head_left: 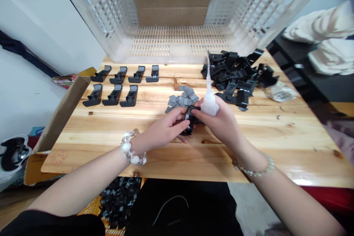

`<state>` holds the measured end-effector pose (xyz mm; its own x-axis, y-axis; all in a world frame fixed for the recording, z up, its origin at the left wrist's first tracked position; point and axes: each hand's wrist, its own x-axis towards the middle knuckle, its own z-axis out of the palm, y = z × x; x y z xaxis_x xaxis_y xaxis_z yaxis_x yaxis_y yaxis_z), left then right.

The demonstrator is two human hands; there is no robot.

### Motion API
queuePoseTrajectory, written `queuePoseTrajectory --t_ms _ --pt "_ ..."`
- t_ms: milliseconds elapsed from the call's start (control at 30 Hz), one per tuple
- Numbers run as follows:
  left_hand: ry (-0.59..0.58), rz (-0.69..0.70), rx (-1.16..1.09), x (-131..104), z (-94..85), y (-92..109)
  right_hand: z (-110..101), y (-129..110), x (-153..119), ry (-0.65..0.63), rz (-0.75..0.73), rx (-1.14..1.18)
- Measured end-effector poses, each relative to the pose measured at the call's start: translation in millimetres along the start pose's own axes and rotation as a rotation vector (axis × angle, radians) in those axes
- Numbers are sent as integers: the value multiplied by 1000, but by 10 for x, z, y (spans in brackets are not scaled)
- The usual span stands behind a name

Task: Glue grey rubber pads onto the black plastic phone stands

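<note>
Partly covered black bracket (190,118), left hand (168,127) gripping; white bottle (209,105), base hidden

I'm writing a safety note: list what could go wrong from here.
The white nozzle bottle, held in the same right hand that touches the black bracket, might be squeezed accidentally. The left hand could knock the loose gray pads just beyond it. Pieces in the jumbled bracket pile might snag one another.

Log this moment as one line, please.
left hand: holds black part | right hand: holds white bottle, touches same part | beyond: grey pieces
</note>
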<state>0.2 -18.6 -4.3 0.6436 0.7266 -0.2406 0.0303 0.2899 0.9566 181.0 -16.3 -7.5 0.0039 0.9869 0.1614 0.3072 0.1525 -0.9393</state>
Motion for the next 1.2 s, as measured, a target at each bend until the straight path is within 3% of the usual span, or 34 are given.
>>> queuePoseTrajectory --t_ms 567,700,833,933,1033,1200 --pt "12 2 -2 6 -1 -9 6 -3 -7 -5 -3 14" --pt "34 93 16 30 -68 19 -57 -5 37 24 62 105" --pt "248 176 212 67 -230 82 -136 21 91 133 99 214" --pt "454 147 334 87 -399 106 -158 66 116 156 83 261" --pt "561 111 471 100 -580 96 -142 90 123 160 86 281" --pt "772 37 920 97 -786 68 -100 62 115 157 118 313"
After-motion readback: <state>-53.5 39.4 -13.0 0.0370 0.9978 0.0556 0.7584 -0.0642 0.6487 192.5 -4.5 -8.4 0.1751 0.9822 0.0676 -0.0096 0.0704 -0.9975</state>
